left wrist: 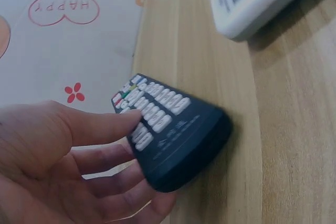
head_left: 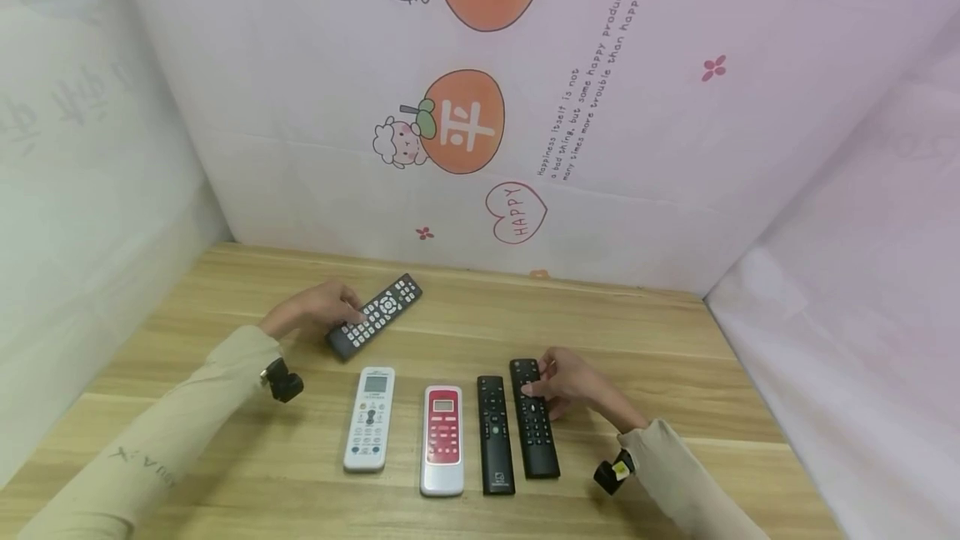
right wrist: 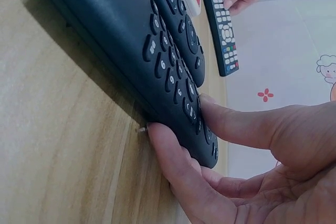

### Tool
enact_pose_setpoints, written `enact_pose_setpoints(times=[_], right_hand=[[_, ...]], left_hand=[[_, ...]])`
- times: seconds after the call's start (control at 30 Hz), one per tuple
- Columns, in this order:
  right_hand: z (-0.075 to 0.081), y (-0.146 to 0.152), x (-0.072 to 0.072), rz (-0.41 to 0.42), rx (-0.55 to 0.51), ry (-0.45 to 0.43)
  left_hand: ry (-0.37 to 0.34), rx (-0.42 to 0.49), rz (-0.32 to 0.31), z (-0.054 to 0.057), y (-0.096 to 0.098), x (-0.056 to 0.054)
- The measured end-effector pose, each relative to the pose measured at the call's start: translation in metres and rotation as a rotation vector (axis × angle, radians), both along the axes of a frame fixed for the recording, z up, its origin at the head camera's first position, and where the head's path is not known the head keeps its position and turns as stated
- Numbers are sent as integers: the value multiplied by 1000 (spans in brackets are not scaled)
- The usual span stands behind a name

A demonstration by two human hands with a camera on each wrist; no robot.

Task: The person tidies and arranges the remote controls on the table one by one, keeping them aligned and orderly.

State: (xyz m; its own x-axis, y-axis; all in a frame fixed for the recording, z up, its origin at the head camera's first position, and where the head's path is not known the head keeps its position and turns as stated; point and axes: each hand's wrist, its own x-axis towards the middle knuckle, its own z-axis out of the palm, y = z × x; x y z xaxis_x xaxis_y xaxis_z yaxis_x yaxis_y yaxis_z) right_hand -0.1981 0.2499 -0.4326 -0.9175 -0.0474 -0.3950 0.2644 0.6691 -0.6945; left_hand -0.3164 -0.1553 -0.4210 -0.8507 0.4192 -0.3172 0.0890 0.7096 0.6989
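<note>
My left hand [head_left: 325, 305] grips a black remote control with white buttons [head_left: 382, 311], thumb on its keypad and fingers under its side; it lies slanted at the back left. In the left wrist view the near end of this remote [left wrist: 184, 145] points toward the camera. My right hand [head_left: 568, 382] holds the far part of a black remote control with black buttons [head_left: 538, 432], thumb on its face and fingers along its right edge. Close beside that one lies a slimmer black remote [head_left: 495, 436]. Further left are a red and white remote [head_left: 442, 440] and a white remote with a screen [head_left: 370, 419].
The wooden table [head_left: 622, 323] meets a printed white sheet [head_left: 637, 215] at its back edge. More sheeting rises at the left and right sides. A small black wrist camera [head_left: 282, 380] sits on the left sleeve, another [head_left: 611, 473] on the right.
</note>
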Motion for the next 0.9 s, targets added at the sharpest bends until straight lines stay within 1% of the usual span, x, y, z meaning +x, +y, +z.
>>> enact_pose_setpoints(times=[0.17, 0.33, 0.4, 0.63, 0.73, 0.9], right_hand=[[1, 1, 0, 9, -7, 0], [1, 1, 0, 17, -10, 1], [1, 1, 0, 16, -12, 1], [3, 0, 1, 24, -13, 4], [3, 0, 1, 22, -11, 2], [4, 2, 2, 25, -29, -3]], left_hand=[[-85, 16, 7, 2, -5, 2], [-141, 51, 8, 1, -11, 2], [-158, 75, -5, 0, -15, 3], [-240, 139, -7, -2, -29, 10], [-270, 182, -31, -4, -35, 12], [-322, 294, -70, -8, -43, 13]])
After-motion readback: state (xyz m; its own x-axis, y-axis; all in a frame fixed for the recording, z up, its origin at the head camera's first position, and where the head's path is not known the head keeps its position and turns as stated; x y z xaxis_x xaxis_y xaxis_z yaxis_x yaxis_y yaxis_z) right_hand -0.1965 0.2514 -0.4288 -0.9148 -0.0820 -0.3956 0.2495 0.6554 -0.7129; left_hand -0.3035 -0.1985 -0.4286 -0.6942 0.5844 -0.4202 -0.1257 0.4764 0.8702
